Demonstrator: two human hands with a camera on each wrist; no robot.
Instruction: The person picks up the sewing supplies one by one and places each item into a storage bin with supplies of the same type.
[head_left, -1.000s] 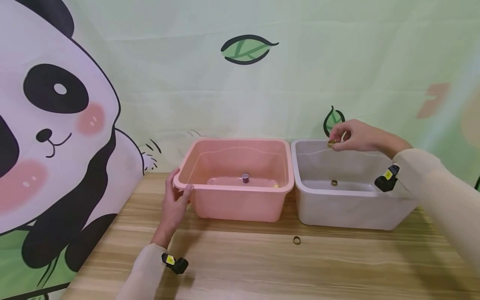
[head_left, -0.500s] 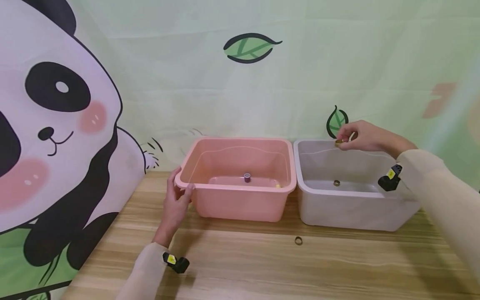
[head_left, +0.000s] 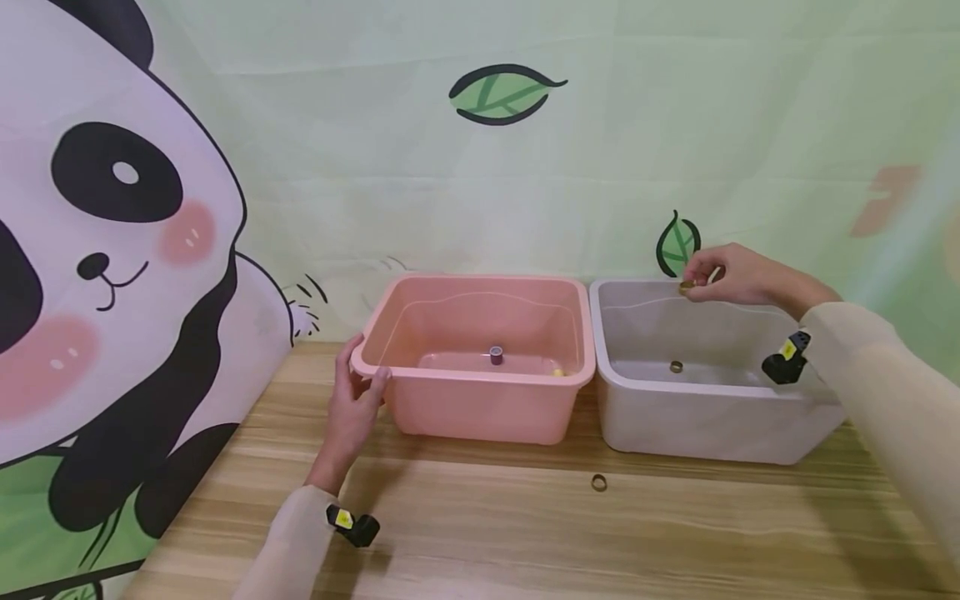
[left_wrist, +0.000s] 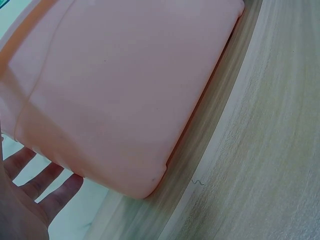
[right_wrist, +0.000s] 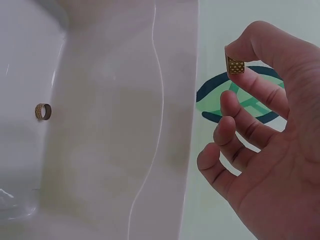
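Observation:
My left hand (head_left: 354, 417) grips the left front corner of a pink plastic tub (head_left: 480, 408), with the thumb at its front rim and the fingers along its left side. Above the back of a grey tub (head_left: 697, 421), my right hand (head_left: 738, 273) pinches a small gold ring (right_wrist: 235, 65) between thumb and index finger; the other fingers are loosely bent. A patterned band shows on the pinched ring in the right wrist view. A similar ring (head_left: 677, 367) lies on the grey tub's floor. One more ring (head_left: 598, 482) rests on the table in front of the tubs.
Inside the pink tub are a small purplish cylinder (head_left: 496, 355) with a pale top and a partly hidden yellow item (head_left: 558, 372). Both tubs stand side by side on a wood-grain table (head_left: 480, 533), against a pale green panda-print backdrop (head_left: 360, 150).
My right hand has moved slightly to the right above the grey tub, still pinching the ring. The left hand keeps its hold on the pink tub. The head view has shifted a little.

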